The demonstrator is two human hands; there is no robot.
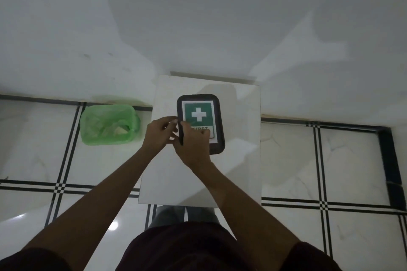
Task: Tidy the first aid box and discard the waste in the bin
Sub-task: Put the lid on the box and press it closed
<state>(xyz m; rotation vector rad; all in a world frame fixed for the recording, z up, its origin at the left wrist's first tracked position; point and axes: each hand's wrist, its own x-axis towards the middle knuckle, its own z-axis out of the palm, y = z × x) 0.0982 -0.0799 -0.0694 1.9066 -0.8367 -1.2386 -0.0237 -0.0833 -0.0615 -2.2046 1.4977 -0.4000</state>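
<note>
The first aid box point(203, 106) is a black rounded case with a green label bearing a white cross; it lies shut on a small white table point(237, 160). My left hand point(159, 133) sits at the box's left edge, fingers pinched against it. My right hand point(192, 146) lies over the box's near left corner and covers part of the label, fingers curled on the rim. A bin lined with a green bag point(109, 124) stands on the floor to the left of the table, with pale crumpled waste inside it.
The table stands against a white wall point(198, 17). White floor tiles with black stripe lines point(323, 204) surround it. A dark border strip runs along the floor at the far right. My legs and dark shirt fill the bottom of the view.
</note>
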